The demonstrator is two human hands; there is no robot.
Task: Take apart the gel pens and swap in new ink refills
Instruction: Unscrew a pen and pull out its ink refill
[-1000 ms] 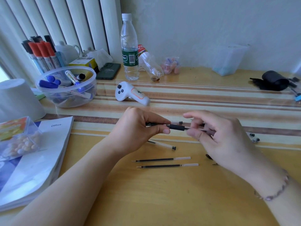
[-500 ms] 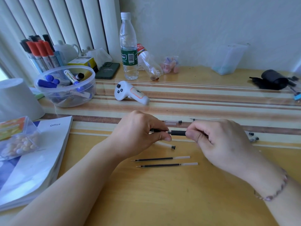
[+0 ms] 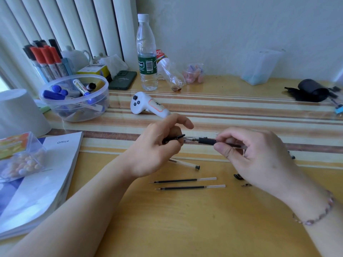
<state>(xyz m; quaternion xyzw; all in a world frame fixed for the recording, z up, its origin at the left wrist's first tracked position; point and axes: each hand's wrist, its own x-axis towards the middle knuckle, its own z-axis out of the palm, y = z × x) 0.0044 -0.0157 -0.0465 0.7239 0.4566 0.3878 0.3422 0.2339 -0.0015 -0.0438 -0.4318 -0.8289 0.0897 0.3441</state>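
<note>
A gel pen [image 3: 201, 140] with a clear barrel and black rubber grip is held level above the table between both hands. My left hand [image 3: 159, 145] grips its clip end, index finger lifted. My right hand [image 3: 254, 156] pinches the grip end with thumb and forefinger; a thin dark refill sticks out to the right there. Two loose ink refills [image 3: 182, 180] [image 3: 191, 187] lie side by side on the wood below the hands. A clear pen barrel [image 3: 185, 163] lies just under my left hand. Small black pen parts [image 3: 238, 176] sit beside my right wrist.
A white controller [image 3: 148, 107] lies just beyond the hands. A clear bowl of markers [image 3: 74, 98], a marker cup, a white cup [image 3: 20, 112] and a book [image 3: 42, 182] fill the left. A water bottle [image 3: 146, 54] stands at the back. A black pouch [image 3: 310, 91] lies far right.
Both hands lifted the pen slightly. My left hand slid back to the clip end and raised its index finger. More of the clear barrel shows between the hands.
</note>
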